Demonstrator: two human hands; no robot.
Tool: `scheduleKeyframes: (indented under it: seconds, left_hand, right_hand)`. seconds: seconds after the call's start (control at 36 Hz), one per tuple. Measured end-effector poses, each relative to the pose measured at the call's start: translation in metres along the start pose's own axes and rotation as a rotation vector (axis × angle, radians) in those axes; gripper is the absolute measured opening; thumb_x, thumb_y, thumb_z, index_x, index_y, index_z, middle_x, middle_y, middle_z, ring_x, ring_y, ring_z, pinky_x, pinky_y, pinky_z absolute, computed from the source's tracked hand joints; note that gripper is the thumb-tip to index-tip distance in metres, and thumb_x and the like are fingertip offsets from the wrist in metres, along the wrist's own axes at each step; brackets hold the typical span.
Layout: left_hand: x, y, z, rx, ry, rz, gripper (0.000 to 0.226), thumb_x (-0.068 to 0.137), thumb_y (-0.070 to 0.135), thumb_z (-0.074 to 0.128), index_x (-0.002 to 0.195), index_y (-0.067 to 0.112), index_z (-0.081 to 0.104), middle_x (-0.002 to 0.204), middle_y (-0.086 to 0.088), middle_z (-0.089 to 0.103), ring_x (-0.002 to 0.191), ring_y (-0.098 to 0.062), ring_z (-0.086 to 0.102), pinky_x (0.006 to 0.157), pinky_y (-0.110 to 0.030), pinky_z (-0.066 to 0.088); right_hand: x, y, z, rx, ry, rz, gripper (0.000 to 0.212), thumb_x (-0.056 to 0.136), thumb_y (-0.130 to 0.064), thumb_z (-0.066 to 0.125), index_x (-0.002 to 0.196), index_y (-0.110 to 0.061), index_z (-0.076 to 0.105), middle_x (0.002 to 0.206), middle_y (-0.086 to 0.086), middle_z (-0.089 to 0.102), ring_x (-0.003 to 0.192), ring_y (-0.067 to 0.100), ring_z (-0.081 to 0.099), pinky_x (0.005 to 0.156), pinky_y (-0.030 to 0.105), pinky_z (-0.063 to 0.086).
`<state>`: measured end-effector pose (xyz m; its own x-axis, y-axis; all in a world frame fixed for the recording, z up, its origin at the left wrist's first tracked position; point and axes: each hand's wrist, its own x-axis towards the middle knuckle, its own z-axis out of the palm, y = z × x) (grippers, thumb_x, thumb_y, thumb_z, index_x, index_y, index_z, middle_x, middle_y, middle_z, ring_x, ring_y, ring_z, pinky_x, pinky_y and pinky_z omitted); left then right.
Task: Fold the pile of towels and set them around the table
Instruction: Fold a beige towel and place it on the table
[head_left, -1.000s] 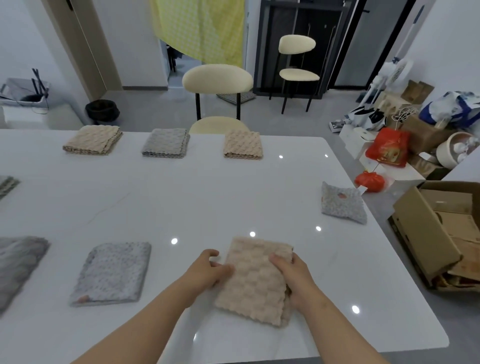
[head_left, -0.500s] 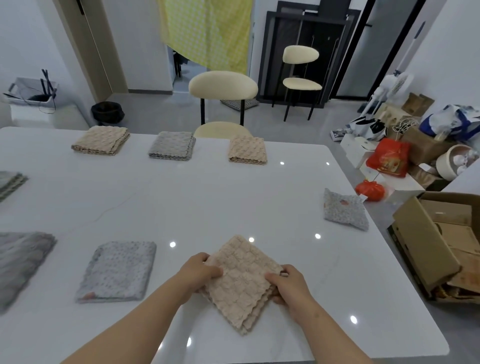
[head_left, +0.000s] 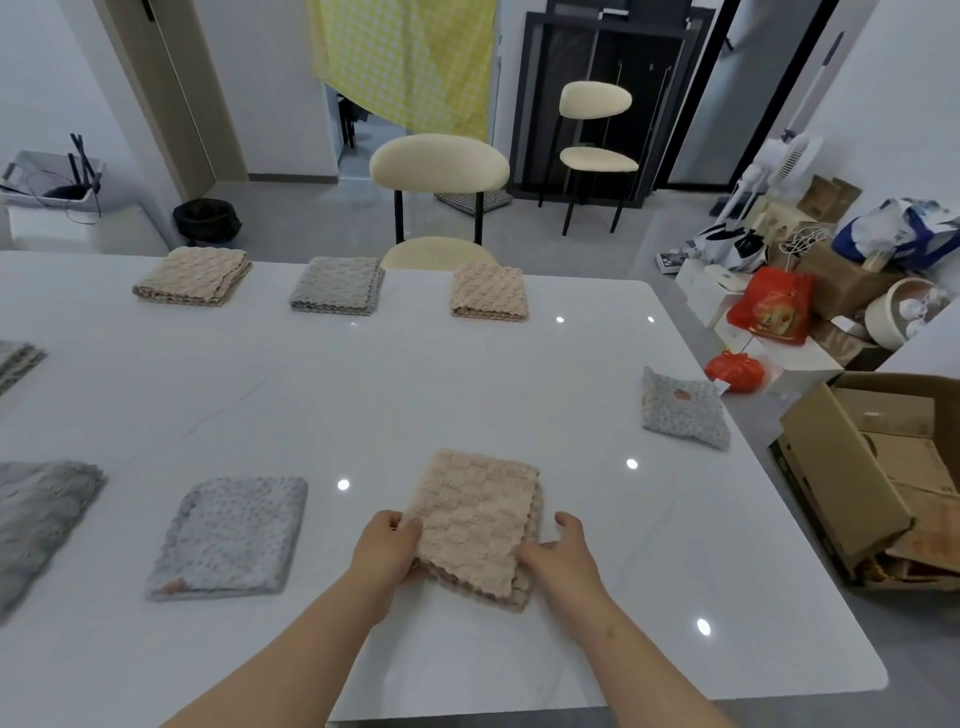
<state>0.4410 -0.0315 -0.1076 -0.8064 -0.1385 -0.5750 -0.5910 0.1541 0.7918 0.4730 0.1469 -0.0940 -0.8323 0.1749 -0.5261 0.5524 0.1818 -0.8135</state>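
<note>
- Cream padded chair (head_left: 439, 167), black-legged, set at the far edge, its seat partly hidden.
- Second cream chair (head_left: 597, 127), placed farther back before a dark framed door (head_left: 608, 62).
- Yellow checked cloth (head_left: 405, 57), hung across a doorway.
- Black bin (head_left: 207, 221), stood on the grey floor at left.
- Open cardboard box (head_left: 883, 478), laid on the floor at right.
- Red bag (head_left: 771, 306) and smaller red bundle (head_left: 735, 370), kept among clutter near the right wall.
- White standing fan (head_left: 792, 161), seen behind that clutter.
</note>
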Motion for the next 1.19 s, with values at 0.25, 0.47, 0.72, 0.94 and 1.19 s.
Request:
scheduleKeyframes:
  seconds: [0.25,0.47,0.72,0.94,1.19]
  left_hand:
    - [-0.011,0.014,0.003,0.321,0.007,0.209,0.042,0.093,0.028,0.048,0.132,0.022,0.031,0.082,0.003,0.051,0.073,-0.013,0.053,0.063,-0.024,0.045]
    - [-0.015,0.006,0.006,0.542,-0.131,0.331,0.044,0.092,0.011,0.047,0.133,0.026,0.040,0.101,-0.002,0.054,0.086,-0.016,0.055,0.080,-0.028,0.047]
    - [-0.012,0.003,0.002,0.515,-0.184,0.310,0.043,0.091,0.015,0.051,0.131,0.027,0.041,0.109,-0.002,0.051,0.097,-0.018,0.052,0.083,-0.024,0.042]
    - [-0.014,0.003,-0.001,0.425,-0.198,0.269,0.040,0.090,0.013,0.054,0.126,0.027,0.046,0.090,0.009,0.052,0.092,-0.017,0.055,0.084,-0.025,0.045]
    - [-0.015,-0.003,-0.002,0.421,-0.200,0.273,0.036,0.090,0.015,0.056,0.121,0.030,0.047,0.090,0.010,0.053,0.086,-0.012,0.056,0.076,-0.021,0.045]
  right_hand:
    - [0.002,0.002,-0.006,-0.079,0.100,-0.030,0.041,0.088,-0.010,0.049,0.126,-0.016,0.035,0.096,0.001,0.056,0.075,0.011,0.056,0.057,0.020,0.042]
    - [-0.001,0.002,-0.006,-0.057,0.005,-0.064,0.035,0.088,-0.009,0.049,0.113,-0.028,0.034,0.093,-0.012,0.050,0.080,0.003,0.053,0.058,0.016,0.041]
    - [0.000,0.007,-0.010,-0.088,-0.006,-0.038,0.036,0.086,-0.009,0.052,0.117,-0.020,0.036,0.089,-0.011,0.048,0.075,0.000,0.050,0.048,0.010,0.037]
    - [0.001,0.005,-0.012,-0.074,-0.002,-0.030,0.045,0.086,-0.015,0.056,0.126,-0.016,0.035,0.106,-0.001,0.049,0.082,0.006,0.051,0.058,0.016,0.039]
    - [0.001,0.007,-0.014,-0.106,-0.027,-0.037,0.032,0.086,-0.013,0.055,0.112,-0.018,0.037,0.087,-0.013,0.044,0.075,-0.001,0.047,0.054,0.014,0.036]
